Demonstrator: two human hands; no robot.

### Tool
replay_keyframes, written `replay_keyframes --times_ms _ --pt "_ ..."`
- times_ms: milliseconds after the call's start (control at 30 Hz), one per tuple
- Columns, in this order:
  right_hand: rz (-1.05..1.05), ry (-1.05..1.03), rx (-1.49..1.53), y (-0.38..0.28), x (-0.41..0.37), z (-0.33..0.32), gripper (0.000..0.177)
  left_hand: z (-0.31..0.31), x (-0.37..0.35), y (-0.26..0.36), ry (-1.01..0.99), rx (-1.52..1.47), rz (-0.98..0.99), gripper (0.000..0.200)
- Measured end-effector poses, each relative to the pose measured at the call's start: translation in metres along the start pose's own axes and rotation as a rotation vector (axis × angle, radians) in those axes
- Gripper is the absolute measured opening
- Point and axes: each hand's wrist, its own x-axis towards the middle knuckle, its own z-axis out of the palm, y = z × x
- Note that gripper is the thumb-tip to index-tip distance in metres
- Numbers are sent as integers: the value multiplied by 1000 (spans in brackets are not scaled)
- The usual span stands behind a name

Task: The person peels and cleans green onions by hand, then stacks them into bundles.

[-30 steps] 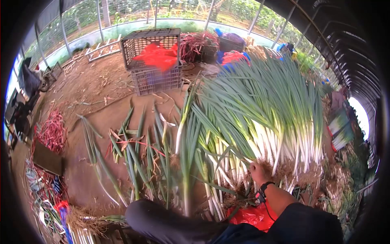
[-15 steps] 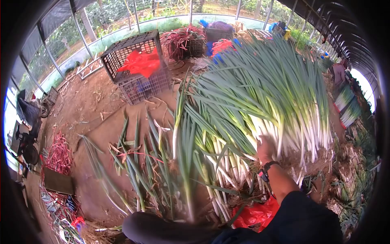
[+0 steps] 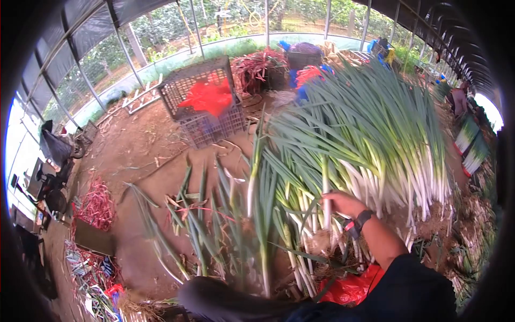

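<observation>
My right hand [image 3: 346, 205], with a dark watch on the wrist, is closed around the white stem of a green onion [image 3: 325, 180]. Its roots hang just below my fingers, and its leaves overlap the ones behind. To the right and beyond lies a large heap of long green onions [image 3: 391, 123], white ends toward me. Closer in, on the left of my hand, loose green onions [image 3: 263, 225] lie spread over the brown ground sheet. My left hand is out of the picture.
A black crate [image 3: 214, 131] with a red plastic bag [image 3: 206, 97] stands beyond the sheet. Another red bag [image 3: 351, 284] lies by my legs. Red ties [image 3: 96, 206] are piled at left. Tied bundles [image 3: 475, 155] and a person [image 3: 459, 101] are far right.
My right hand has come away from the edge of the heap a little toward the left, with a green onion now upright in its grip. The whole view has shifted slightly.
</observation>
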Motion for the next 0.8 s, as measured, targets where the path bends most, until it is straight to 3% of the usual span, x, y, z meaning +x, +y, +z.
replay_keyframes --times_ms 67,133,200,233,300,333,400,467,500,533,633,667,700,733,767,800 --pt "-10 -257 132 35 33 52 25 1 2 20 -8 -98 76 63" --pt "-283 -423 -29 72 48 139 25 -3 1 54 -42 -208 158 61" --pt "-42 -532 284 71 14 236 26 -11 -5 102 -115 -298 274 60" --pt "-45 -583 312 77 3 279 26 -15 -11 135 -158 -321 340 59" --pt "-79 -783 349 89 -25 352 25 -38 -33 208 -219 -244 471 61" --pt "-110 -929 365 94 -39 384 24 -35 -38 220 -182 -152 435 51" --pt "-24 -989 368 120 -58 432 23 -39 -46 239 -336 27 412 50" --pt "33 -1065 399 136 -91 462 23 -25 -46 226 -367 197 379 41" --pt "-10 -1089 246 140 -103 468 18 -9 -36 198 -351 191 346 41" --pt "9 -1116 237 143 -112 476 18 22 -25 155 -295 215 516 34" --pt "109 -837 131 143 -115 504 15 60 -50 111 9 147 489 25" --pt "106 -768 36 141 -103 514 22 27 -75 140 -48 95 313 32" --pt "91 -677 114 138 -82 526 26 20 -86 144 -49 89 291 32" --pt "76 -801 326 149 -61 537 30 15 -95 144 -25 91 282 33" --pt "-18 -832 277 143 -60 541 30 12 -103 144 3 88 271 34" --pt "53 -783 351 133 -41 542 27 8 -113 145 14 70 247 34"
